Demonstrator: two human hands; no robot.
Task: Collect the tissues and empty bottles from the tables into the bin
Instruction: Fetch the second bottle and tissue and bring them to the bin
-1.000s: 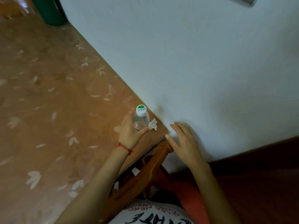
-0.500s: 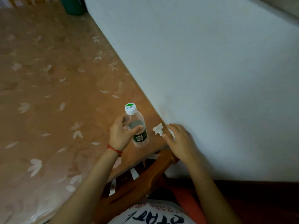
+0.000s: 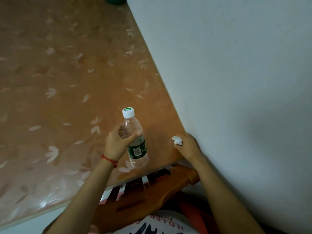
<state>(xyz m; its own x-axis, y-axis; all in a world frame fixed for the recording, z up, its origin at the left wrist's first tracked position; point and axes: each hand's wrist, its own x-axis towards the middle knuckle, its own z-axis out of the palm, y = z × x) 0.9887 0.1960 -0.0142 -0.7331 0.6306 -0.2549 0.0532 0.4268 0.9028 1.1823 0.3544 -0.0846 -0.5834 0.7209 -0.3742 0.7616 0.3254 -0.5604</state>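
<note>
A clear plastic bottle (image 3: 137, 144) with a white cap and a green label hangs tilted above the table's near right corner. My left hand (image 3: 118, 141) grips it round the shoulder. A small crumpled white tissue (image 3: 177, 140) sits at the table's corner by the wall, and my right hand (image 3: 188, 146) pinches it with curled fingers. The bin is not clearly in view.
The brown table (image 3: 67, 81) with a pale flower pattern fills the left side. A white wall (image 3: 236, 81) runs along its right edge. A wooden chair back (image 3: 152, 196) stands under the near edge. A dark green object (image 3: 114, 0) shows at the far corner.
My left hand has lifted the bottle off the table and drawn it nearer. My right hand has reached from the wall to the tissue and closed on it.
</note>
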